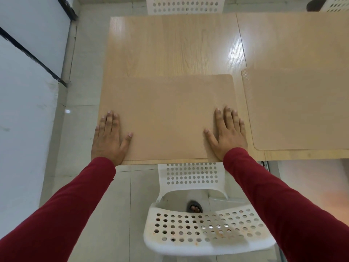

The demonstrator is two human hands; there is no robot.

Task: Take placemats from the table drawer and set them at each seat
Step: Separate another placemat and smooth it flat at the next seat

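Note:
A tan placemat (166,114) lies flat at the near edge of the light wooden table (173,46), in front of a white perforated chair (204,229). My left hand (108,138) rests palm down on the mat's near left corner, fingers spread. My right hand (227,133) presses flat on its near right corner, fingers apart. A second tan placemat (298,108) lies to the right on the adjoining table (294,38). Neither hand grips anything. No drawer is visible.
Another white perforated chair (186,4) stands at the far side of the table, and part of a third (336,5) shows at the top right. A white wall with black framing (28,53) runs along the left. Grey floor tiles (85,129) lie between wall and table.

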